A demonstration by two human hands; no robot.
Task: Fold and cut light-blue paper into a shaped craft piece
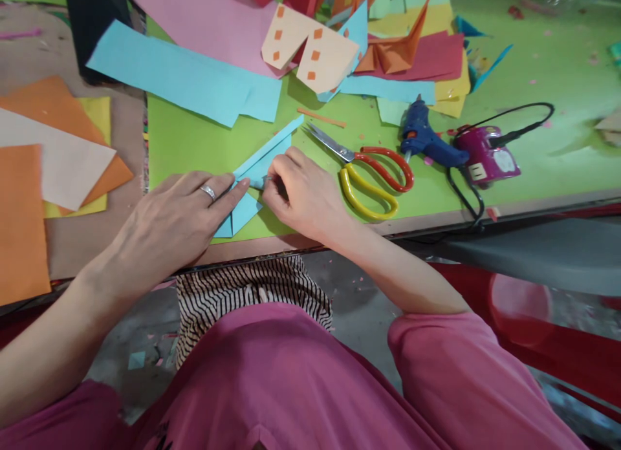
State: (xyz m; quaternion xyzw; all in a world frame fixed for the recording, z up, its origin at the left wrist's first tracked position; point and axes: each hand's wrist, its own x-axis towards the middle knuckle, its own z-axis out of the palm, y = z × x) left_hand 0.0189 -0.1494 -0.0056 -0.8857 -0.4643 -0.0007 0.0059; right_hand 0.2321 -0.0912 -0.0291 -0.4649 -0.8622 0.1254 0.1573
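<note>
A folded light blue paper [269,154] lies on the green tabletop [194,143] near its front edge. My left hand [187,207], with a ring on one finger, rests on the paper's left part, fingers stretched out and pressing it down. Closed in a pinch, my right hand [298,188] grips a small rolled bit of the blue paper at its middle. Scissors [347,156] with one red and one yellow handle lie just right of my right hand, blades towards the paper. A thin orange strip [321,117] is behind them.
To the right are a blue glue gun [429,136] and a magenta box [488,154] with black cables. A long blue sheet [179,72], cream cutouts [326,55] with orange squares and coloured papers lie behind. Orange sheets [22,224] lie at the left.
</note>
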